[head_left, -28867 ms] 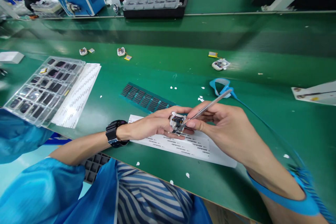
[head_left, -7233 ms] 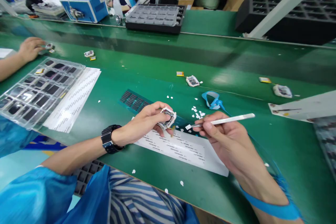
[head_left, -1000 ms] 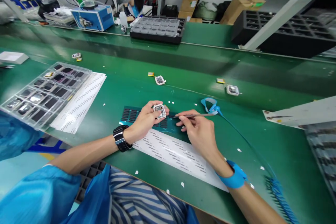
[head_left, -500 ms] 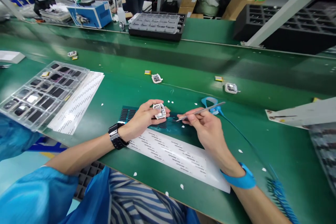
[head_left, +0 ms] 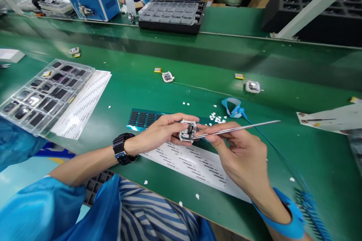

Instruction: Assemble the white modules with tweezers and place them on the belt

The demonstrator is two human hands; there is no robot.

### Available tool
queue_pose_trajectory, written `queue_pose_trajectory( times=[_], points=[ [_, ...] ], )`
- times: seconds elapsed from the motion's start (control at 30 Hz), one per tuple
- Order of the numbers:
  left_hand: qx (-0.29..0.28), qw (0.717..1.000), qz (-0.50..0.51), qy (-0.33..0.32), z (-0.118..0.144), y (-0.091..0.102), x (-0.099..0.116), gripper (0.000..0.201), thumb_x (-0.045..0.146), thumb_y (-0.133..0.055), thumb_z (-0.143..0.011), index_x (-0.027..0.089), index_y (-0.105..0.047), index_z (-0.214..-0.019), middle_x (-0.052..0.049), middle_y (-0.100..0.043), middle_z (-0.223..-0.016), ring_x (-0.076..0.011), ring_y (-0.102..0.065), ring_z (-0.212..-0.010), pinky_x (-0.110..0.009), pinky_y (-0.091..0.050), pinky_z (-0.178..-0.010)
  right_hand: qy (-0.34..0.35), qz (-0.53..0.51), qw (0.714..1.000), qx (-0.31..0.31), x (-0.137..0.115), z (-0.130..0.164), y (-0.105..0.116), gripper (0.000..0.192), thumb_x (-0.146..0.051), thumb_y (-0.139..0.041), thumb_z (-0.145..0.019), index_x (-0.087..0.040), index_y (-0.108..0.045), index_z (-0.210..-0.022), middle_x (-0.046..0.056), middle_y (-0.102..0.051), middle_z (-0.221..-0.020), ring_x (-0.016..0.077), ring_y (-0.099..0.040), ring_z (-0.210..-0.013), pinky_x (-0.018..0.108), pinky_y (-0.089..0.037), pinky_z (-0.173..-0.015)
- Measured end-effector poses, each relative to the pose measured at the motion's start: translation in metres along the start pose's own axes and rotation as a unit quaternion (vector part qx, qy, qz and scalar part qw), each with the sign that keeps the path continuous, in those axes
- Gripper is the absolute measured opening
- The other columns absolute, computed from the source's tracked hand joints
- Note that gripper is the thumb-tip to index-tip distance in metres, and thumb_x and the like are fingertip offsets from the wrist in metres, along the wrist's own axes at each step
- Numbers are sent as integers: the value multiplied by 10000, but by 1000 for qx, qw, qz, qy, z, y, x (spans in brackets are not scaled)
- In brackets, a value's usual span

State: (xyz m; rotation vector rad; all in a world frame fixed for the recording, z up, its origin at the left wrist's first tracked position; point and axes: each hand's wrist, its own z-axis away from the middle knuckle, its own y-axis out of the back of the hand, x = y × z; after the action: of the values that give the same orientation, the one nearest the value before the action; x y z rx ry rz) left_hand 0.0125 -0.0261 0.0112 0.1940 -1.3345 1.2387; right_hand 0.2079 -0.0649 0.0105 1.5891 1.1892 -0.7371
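My left hand [head_left: 166, 128] is closed around a small white square device housing [head_left: 187, 131], its open side with circuit parts facing up. In my right hand [head_left: 240, 150] is a pair of metal tweezers [head_left: 234, 128], pinched between thumb and fingers. The tweezers' tips are at the housing's lower right edge; whether they hold anything is too small to tell. Beneath my hands lie a teal sheet of black strips [head_left: 144, 119] and a white printed backing sheet [head_left: 195, 163], both partly covered by my hands.
On the left stands a clear compartment tray [head_left: 46, 96] beside another printed sheet [head_left: 85, 99]. Housings with yellow batteries, such as one housing [head_left: 167, 77], lie along the bench. A blue wrist strap [head_left: 233, 107], small white scraps [head_left: 217, 118] and a white bracket [head_left: 322, 120] are at right.
The tweezers have moved from beside the housing to its edge. My left hand has shifted right and slightly down with the housing. More white scraps now show behind my right hand.
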Motion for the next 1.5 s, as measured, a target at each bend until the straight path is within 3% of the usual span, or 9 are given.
queue_pose_trajectory(
  times=[0.33, 0.67, 0.83, 1.13, 1.5],
  points=[
    [14, 1000, 18, 1, -1, 0, -2, 240, 234, -715, -834, 206, -747, -1070, -82, -744, -1144, -176, -698, -919, -324, -585, -819, 17, 33, 999, -8, 2, 0, 0, 78, -267, -684, -919, -303, -721, -861, 21, -780, -810, 259, -776, -871, 371, -653, -709],
    [17, 1000, 6, 2, 0, -2, 0, 254, 196, -676, -839, 200, -742, -1084, -89, -730, -1186, -206, -699, -981, -355, -577, -844, 37, 40, 998, -19, -2, -2, -1, 116, -165, -686, -889, -266, -725, -846, -14, -794, -823, 213, -782, -829, 303, -648, -718],
    [1, 999, -39, -12, -1, -2, -3, 435, 25, -678, -752, 202, -695, -1148, -94, -715, -1240, -184, -700, -995, -319, -563, -863, 58, 38, 997, -22, -2, -1, -1, 148, -158, -671, -895, -275, -730, -827, -16, -797, -857, 224, -780, -880, 336, -647, -780],
    [-13, 999, -21, -21, 0, -1, -1, 466, 2, -694, -735, 194, -668, -1159, -101, -735, -1190, -178, -699, -1021, -318, -560, -886, 12, 34, 999, -13, 1, 1, 3, 52, -311, -683, -925, -301, -731, -911, 29, -779, -849, 222, -764, -796, 347, -653, -682],
    [-3, 999, -25, -34, 1, -3, 1, 463, 12, -686, -756, 176, -644, -1187, -119, -748, -1163, -170, -720, -969, -303, -568, -851, 3, -42, 999, -1, 1, 1, 2, 35, -310, -696, -925, -316, -730, -927, 28, -767, -858, 250, -773, -874, 380, -664, -732]
  ],
)
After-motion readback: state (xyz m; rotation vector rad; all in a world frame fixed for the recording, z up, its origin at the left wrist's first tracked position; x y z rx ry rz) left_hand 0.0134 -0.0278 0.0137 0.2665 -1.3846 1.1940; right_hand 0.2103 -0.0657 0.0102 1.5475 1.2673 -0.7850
